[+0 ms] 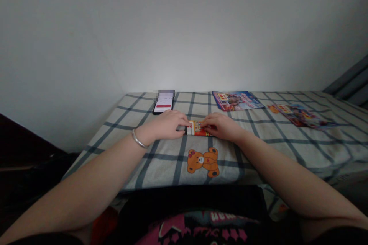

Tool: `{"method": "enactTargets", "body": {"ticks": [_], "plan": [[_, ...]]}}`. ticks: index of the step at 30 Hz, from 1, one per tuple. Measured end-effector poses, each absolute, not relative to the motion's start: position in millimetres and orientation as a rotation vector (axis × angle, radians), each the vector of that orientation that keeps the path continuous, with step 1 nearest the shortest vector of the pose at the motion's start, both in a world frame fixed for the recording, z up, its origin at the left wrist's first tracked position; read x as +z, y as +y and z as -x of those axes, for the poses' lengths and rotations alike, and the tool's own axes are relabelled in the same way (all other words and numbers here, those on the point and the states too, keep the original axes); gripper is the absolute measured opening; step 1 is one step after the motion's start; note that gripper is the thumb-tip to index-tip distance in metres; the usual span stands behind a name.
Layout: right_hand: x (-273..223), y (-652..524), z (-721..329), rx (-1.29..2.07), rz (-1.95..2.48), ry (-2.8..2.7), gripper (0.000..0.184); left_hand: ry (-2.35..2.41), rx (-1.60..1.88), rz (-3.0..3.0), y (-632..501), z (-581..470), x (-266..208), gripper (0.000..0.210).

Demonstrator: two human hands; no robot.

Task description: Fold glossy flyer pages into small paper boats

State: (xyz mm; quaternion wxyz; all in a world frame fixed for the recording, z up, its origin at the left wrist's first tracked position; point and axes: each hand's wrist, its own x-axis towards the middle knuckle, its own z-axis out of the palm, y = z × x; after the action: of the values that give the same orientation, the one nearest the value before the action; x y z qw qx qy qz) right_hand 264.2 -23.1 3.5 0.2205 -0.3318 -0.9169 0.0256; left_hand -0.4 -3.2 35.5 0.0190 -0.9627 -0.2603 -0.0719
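A small, bright red and yellow folded leaflet (196, 128) lies on the checked cloth between my two hands. My left hand (171, 124), with a silver bangle at its wrist, holds the leaflet's left end, thumb and fingers closed at the edge. On the other side, the bent fingers of my right hand (220, 126) grip the right end and cover part of the print. Both hands rest low, close to the cloth.
A phone (163, 103) with a lit screen lies beyond my left hand. Two colourful flyers, one printed flyer (237, 100) near the wall and another flyer (303, 115) farther right, lie flat on the checked cloth (138, 113). A pale wall (184, 30) stands behind.
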Motion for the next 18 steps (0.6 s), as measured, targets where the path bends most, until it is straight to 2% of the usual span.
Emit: {"method": "enactTargets", "body": {"ticks": [6, 18], "plan": [[6, -25, -262, 0.065, 0.936, -2.54, 0.016, -0.963, -0.359, 2.886, -8, -12, 29, 0.028], [7, -27, -260, -0.005, 0.996, -2.58, 0.017, -0.9, -0.254, 2.861, -12, -12, 29, 0.022]]}}
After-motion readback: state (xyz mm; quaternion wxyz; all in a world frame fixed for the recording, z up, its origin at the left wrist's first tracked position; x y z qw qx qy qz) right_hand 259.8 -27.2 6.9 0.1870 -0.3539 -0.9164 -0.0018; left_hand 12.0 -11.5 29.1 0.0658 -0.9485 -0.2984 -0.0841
